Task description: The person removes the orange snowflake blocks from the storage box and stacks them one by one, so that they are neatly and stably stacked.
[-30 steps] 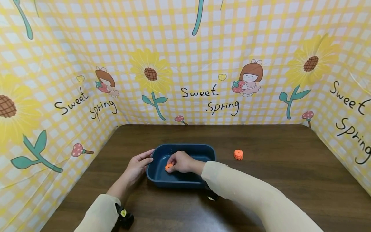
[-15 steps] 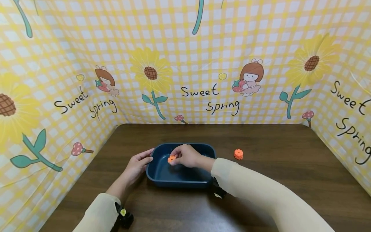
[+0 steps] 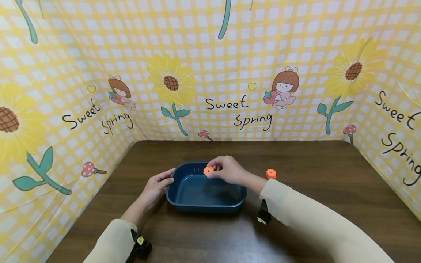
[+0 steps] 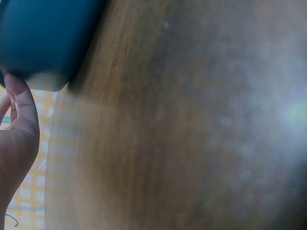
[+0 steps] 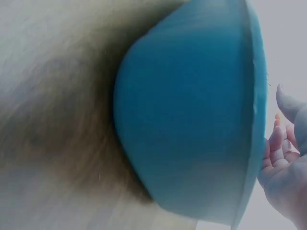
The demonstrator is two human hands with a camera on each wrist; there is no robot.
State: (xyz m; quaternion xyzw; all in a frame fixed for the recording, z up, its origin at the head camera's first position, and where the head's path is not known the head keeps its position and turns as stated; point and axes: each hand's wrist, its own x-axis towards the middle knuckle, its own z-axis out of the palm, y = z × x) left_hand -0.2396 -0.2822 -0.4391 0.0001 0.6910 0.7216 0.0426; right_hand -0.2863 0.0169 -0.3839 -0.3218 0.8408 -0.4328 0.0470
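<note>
Between thumb and fingers my right hand [image 3: 230,169] pinches an orange notched disc [image 3: 208,171] with a small dark centre, up at the far rim of a dark blue rectangular basin [image 3: 194,208]. In the right wrist view this hand [image 5: 288,163] shows past the basin's rim [image 5: 259,96], with a sliver of orange at its fingers. The left hand [image 3: 154,190] rests its thumb and fingertips against the basin's left end. The left wrist view has that thumb [image 4: 24,105] right at the basin's edge [image 4: 48,38].
A short stack of similar orange discs [image 3: 271,173] stands on the brown wooden table [image 3: 315,190], right of the basin. Yellow checked cloth [image 3: 223,73] printed with flowers walls in the back and sides. Each wrist carries a small black camera [image 3: 264,213].
My right hand has lifted the orange disc from low in the basin's left half and moved it right and away from me, toward the far rim. The left hand and basin stay nearly in place.
</note>
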